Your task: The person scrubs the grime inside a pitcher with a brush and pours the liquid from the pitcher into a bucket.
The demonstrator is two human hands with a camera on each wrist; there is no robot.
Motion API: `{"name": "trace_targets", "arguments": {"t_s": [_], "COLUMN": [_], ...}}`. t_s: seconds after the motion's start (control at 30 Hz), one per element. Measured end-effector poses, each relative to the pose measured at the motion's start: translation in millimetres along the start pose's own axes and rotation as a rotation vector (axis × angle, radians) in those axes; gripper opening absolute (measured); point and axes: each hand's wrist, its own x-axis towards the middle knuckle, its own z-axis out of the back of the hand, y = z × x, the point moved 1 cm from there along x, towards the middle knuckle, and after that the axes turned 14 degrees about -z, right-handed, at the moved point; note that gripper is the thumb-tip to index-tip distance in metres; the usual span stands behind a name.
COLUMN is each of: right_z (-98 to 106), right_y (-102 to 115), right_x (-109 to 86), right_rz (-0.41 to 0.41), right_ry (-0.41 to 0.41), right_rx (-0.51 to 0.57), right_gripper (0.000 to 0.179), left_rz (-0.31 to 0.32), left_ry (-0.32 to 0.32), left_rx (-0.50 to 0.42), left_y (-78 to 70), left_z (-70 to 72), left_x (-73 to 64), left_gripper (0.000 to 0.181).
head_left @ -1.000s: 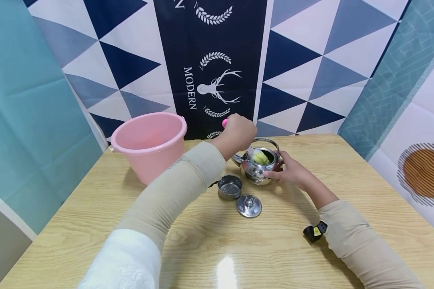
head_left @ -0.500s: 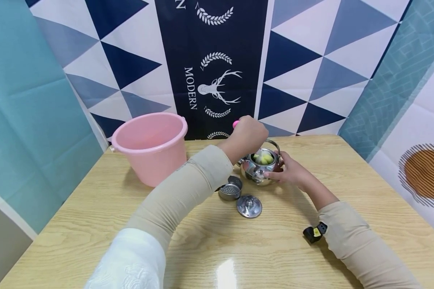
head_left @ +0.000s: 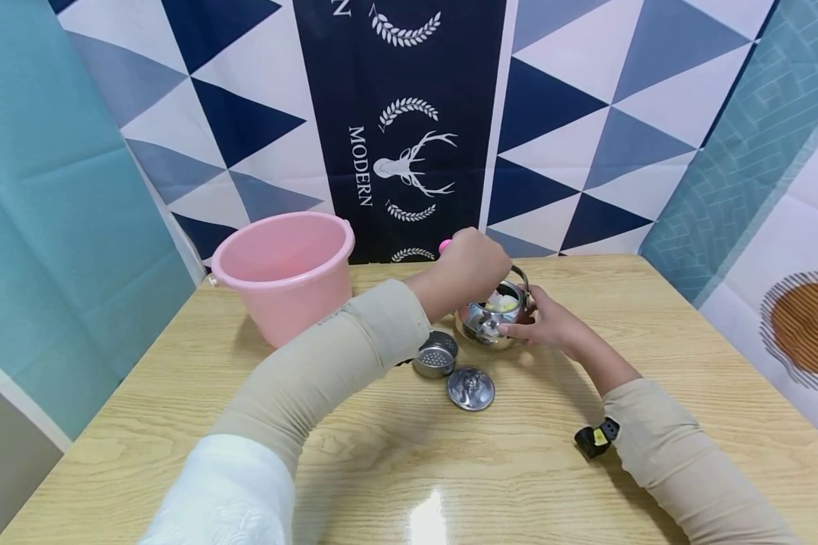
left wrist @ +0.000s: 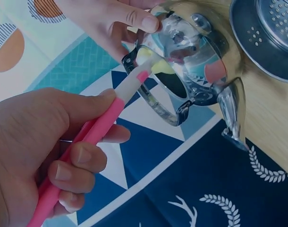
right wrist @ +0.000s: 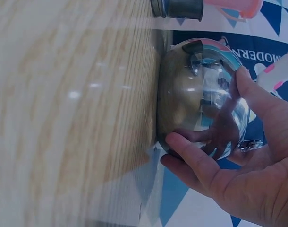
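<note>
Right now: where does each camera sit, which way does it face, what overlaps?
Head: on the head, facing forward and down over the table to the patterned wall; sleeves, left grip, right grip show.
Left wrist: on that wrist, facing along the pink-handled tool to the opening of the kettle; left grip near, right grip beyond.
Right wrist: on that wrist, facing along the table at the kettle's side; right grip plain.
Head and left wrist share both grips; all three show kettle and tool.
</note>
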Motion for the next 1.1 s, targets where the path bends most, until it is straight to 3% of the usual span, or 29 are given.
{"name": "trace_targets", "arguments": {"t_s": [0.27,0.4,0.57,0.87,1.1], "right_z": [0.9,1.3,1.2,-0.6,-1.3], "right_y": [-2.3,-3.1,-3.1,-2.6,-3.3], "right_x": [0.8,0.0,-0.9,-0.1,0.0], "right_rz": [0.011,0.014,0.019,-0.010,-0.018], "right_ry": [0.022,0.019,0.012,0.002,-0.005], "right_rx": [0.028,0.034,0.033,0.027,0.025], "right_gripper": [0.081,0.082,0.082,0.084,0.086], "left_rz": [0.098,0.141,0.161,0.121,0.114], "left_ry": [0.101,0.121,0.086,-0.021,0.008], "left_rx": [-0.044,-0.045,-0.033,-0.044,-0.183], "left_y": [0.3,2.2,9.1,25.0,30.2], "left_z": [6.1,5.9,-2.1,-20.4,-23.6], "left_x": [0.4,3.7,8.2,13.7,13.0], "left_gripper": [0.024,0.026,0.025,0.021,0.020]}}
